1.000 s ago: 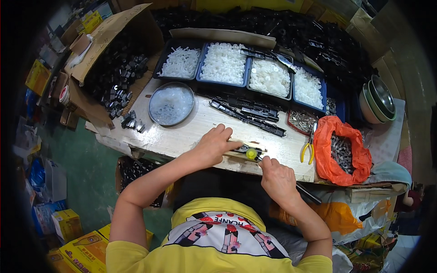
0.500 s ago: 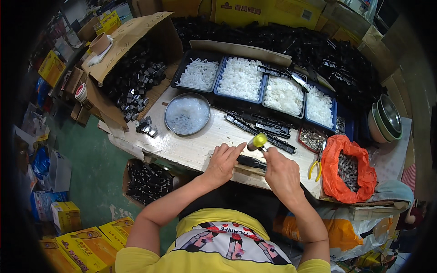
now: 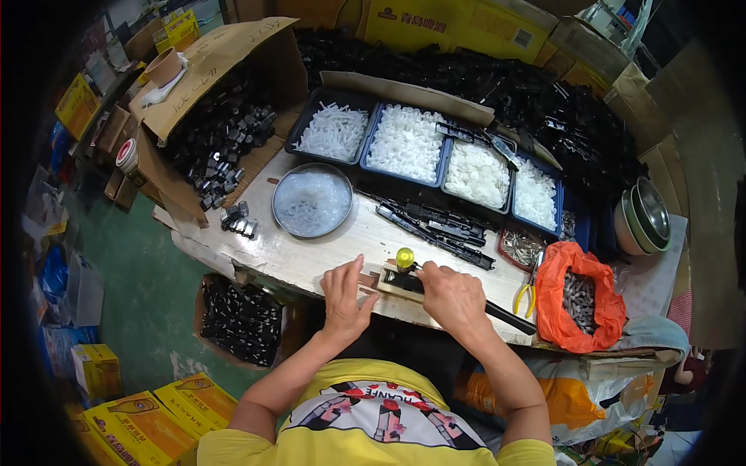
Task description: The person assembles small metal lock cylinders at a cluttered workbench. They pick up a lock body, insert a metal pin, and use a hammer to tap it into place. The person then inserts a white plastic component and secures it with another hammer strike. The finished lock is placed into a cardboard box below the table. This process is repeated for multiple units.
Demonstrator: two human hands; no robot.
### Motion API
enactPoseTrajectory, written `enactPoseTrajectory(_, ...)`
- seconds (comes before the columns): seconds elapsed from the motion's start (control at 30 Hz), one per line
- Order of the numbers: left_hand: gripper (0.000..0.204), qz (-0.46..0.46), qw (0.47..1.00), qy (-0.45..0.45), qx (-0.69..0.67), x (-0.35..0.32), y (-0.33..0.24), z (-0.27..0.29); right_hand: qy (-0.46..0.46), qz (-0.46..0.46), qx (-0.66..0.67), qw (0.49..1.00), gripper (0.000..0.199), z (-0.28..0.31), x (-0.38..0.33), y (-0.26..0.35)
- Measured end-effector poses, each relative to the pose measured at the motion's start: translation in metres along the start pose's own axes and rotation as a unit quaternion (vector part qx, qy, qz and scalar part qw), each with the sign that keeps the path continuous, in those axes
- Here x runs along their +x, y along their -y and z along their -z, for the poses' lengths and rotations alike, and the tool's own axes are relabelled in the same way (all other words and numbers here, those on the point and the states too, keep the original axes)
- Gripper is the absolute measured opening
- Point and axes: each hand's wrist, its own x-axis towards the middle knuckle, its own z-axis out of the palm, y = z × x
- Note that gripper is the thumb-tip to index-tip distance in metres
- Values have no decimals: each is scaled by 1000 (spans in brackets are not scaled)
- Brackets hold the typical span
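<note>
My right hand (image 3: 452, 299) is wrapped round the black handle (image 3: 510, 318) of a mallet. The mallet's yellow head (image 3: 405, 258) is over a pale wooden block (image 3: 386, 286) near the front edge of the bench. A black part (image 3: 407, 283) sits in the block, partly covered by my right hand. To the left of the block, my left hand (image 3: 344, 301) is held with fingers apart and nothing in it. Several long black mechanical parts (image 3: 435, 229) lie just beyond the block.
Blue trays (image 3: 365, 164) of white plastic pieces line the back. A round metal pan (image 3: 349, 214) stands left of centre, with a cardboard box (image 3: 175, 116) of dark metal parts beyond. At right are yellow-handled pliers (image 3: 526, 298) and an orange bag (image 3: 550, 303) of metal pieces.
The mallet head has come down and left, onto or close above the block. My left hand has moved left, away from the block, its fingers spreading. The view has shifted slightly.
</note>
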Motion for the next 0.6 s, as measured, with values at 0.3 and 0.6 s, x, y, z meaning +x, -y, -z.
enactPoseTrajectory(0.3, 70, -46, 999, 5, -7, 5, 0, -5, 1, -66, -28, 997, 8, -5, -14, -5)
enactPoseTrajectory(0.6, 56, -99, 991, 85, -41, 25, -24, -19, -155, -185, -78, 967, 11, -6, -87, -81)
